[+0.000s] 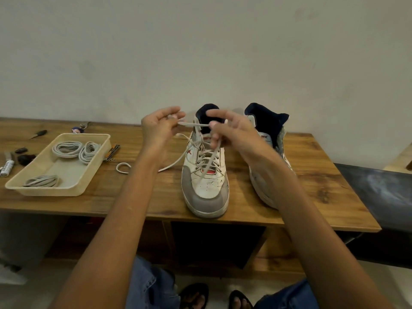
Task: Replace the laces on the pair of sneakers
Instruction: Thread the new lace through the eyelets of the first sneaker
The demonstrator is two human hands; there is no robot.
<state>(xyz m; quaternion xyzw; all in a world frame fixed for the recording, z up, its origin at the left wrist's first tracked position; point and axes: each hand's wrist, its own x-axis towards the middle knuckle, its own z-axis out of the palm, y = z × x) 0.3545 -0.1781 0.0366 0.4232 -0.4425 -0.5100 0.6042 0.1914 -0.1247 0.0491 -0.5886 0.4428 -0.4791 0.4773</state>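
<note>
Holding: both hands are up over the left sneaker (205, 175), one white lace (193, 124) stretched between them.
Left hand (159, 126): fingers curled, thumb and fingertips pinching the lace end; a loose tail drops below those fingers and trails down onto the table.
Right hand (231, 130): thumb and forefinger pinching the other part of the same lace; remaining fingers curled loosely; a second strand hangs under them toward the eyelets.
Lace span: runs level, fingertip to fingertip, just in front of the shoe's dark collar.
Left sneaker: directly below both sets of fingers, toe toward the person, lower eyelets already threaded.
Right sneaker (270, 139): behind the right wrist and forearm, partly hidden; can't tell its lacing.
Tray (73, 188): well left of the left fingers, holds three coiled lace bundles (66, 148).
Loose lace loop (123, 167): on the table (312, 186) between the tray and left forearm.
Small items: far left of the tray, too small to identify.
</note>
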